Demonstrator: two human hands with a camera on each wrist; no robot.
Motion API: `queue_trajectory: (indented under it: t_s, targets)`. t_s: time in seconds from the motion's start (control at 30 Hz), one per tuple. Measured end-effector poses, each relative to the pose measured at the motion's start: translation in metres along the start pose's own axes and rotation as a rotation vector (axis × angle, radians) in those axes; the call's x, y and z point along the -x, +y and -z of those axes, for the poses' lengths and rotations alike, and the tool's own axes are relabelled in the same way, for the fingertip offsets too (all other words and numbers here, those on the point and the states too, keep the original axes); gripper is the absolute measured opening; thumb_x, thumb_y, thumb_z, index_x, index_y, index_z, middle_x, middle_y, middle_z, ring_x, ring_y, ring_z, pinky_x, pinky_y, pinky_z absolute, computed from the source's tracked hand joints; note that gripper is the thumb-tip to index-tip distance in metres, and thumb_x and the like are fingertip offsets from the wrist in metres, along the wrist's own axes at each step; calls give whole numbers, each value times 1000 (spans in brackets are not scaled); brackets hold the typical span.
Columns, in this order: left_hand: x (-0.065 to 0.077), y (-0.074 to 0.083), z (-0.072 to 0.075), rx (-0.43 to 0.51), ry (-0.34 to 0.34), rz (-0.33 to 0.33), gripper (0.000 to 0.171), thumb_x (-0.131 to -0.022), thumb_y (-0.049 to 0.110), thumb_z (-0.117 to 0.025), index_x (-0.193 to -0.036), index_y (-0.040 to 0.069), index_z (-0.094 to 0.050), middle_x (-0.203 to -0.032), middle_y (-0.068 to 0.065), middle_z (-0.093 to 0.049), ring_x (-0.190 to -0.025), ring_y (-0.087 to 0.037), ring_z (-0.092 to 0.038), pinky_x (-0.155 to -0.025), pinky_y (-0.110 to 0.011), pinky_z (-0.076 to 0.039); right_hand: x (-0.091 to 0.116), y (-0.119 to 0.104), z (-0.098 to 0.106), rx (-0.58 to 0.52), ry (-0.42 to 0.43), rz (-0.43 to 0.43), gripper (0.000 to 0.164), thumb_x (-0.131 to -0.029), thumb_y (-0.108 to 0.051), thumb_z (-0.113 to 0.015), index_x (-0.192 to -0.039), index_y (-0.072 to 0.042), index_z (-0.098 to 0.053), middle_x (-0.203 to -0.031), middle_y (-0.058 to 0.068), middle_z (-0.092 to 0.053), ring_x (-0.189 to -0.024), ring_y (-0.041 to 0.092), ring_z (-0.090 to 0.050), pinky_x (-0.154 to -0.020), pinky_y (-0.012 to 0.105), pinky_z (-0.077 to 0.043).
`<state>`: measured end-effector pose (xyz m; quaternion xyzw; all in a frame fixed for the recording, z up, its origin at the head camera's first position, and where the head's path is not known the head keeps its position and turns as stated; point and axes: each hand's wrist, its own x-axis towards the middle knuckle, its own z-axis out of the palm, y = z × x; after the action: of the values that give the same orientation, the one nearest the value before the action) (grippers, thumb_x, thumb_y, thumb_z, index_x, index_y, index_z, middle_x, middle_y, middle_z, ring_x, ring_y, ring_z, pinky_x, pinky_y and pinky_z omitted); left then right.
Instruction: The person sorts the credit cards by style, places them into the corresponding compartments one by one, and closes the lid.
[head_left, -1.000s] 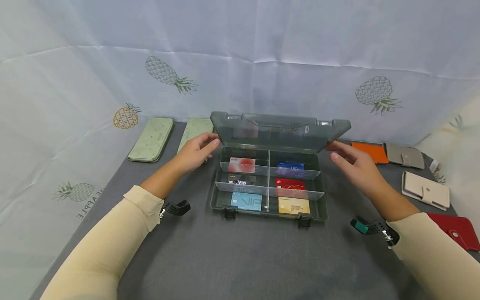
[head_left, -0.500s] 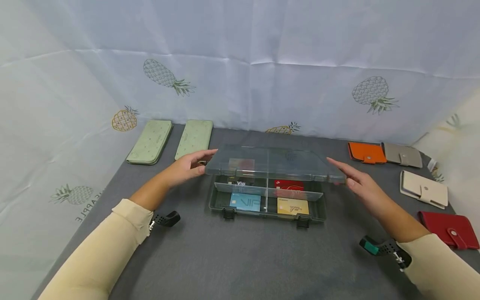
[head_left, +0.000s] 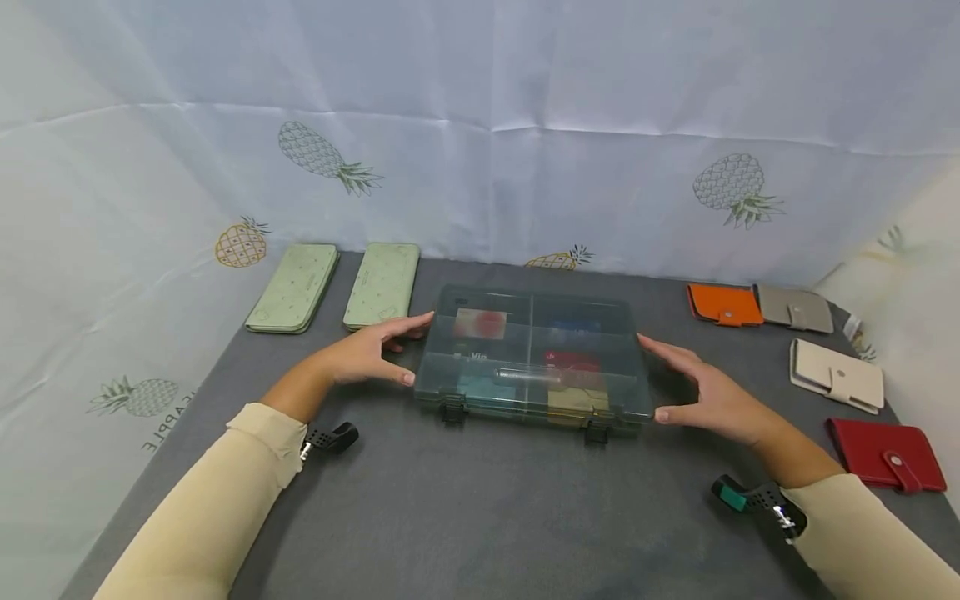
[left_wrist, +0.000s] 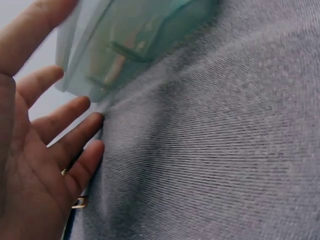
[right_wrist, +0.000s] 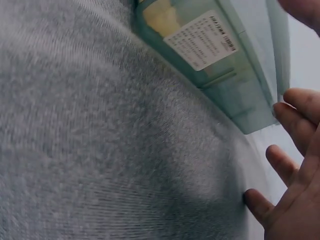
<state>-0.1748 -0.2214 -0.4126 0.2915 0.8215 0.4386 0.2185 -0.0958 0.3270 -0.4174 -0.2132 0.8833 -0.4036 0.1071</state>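
A translucent grey-green compartment box lies flat on the table with its lid down. Through the lid show several cards, among them a white and red card and a yellow card. Two dark latches hang at its front edge. My left hand is at the box's left side, fingertips right at the lid's edge, fingers extended and thumb apart. On the right side, my right hand frames the other edge in the same spread way. A white printed label shows on the box in the right wrist view.
Two green wallets lie at the back left. Along the right are an orange wallet, a grey wallet, a cream wallet and a red wallet. A pineapple-print cloth rises behind the grey table.
The box's lid has come down from upright, toward me, onto the base. Both hands have followed it downward at its sides.
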Motion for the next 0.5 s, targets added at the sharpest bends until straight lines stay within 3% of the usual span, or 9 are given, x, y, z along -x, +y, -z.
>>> queue_trajectory:
  t_s: [0.13,0.3,0.4,0.5]
  targets:
    - [1,-1,-3,-29,20,-4,99,-91,19,-88,-171,18,-29,-170,-11,-37,-154,-32,-37,-118,-58,-36,-2,5,-4,29,6,17,103,-89,-21,-87,-172,-30,-26,-176,14,-22,-153,54,-22,-102,86,-25]
    - [12,1,-9,-55,66,-21,88,-94,18,-84,-168,13,-38,-166,-11,-45,-153,-32,-40,-119,-59,-35,-3,3,-8,20,-1,62,103,-90,-18,-86,-173,-24,-24,-179,7,-13,-155,55,-16,-102,88,-22]
    - [21,4,-17,-108,129,-44,76,-97,13,-80,-164,9,-44,-164,-11,-47,-151,-33,-43,-116,-60,-39,-2,-4,-9,-2,17,70,102,-91,-15,-84,-173,-22,-24,-180,6,-9,-156,55,-11,-101,90,-19]
    - [28,9,-30,-181,240,-110,65,-97,5,-75,-158,8,-52,-161,-10,-50,-147,-33,-47,-111,-60,-44,-1,-21,-13,-24,82,103,98,-91,-11,-82,-172,-20,-27,-179,6,-10,-158,52,-10,-102,90,-17]
